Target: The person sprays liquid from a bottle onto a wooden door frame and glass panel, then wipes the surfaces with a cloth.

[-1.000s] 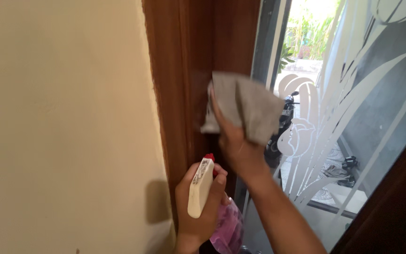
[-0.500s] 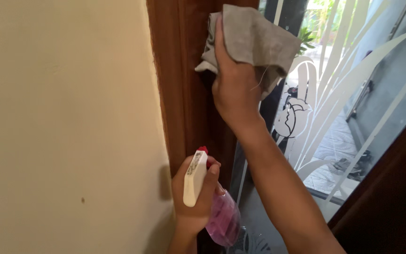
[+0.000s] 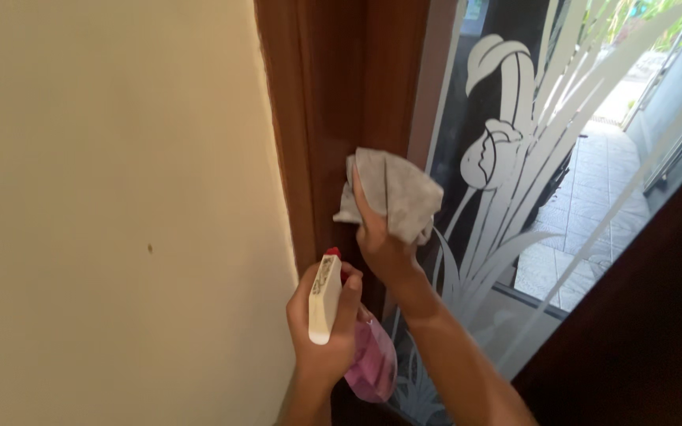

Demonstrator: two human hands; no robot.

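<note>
Right hand (image 3: 380, 244): closed on grey cloth (image 3: 392, 193), pressed flat to brown frame (image 3: 341, 118) beside frosted glass (image 3: 515, 158); bunched for a broad wiping face. Left hand (image 3: 321, 331): wrapped round spray bottle (image 3: 333, 315), white head up, red nozzle toward frame, pink body below fist; kept low, clear of cloth. Cream wall (image 3: 120, 197) at left.
</note>
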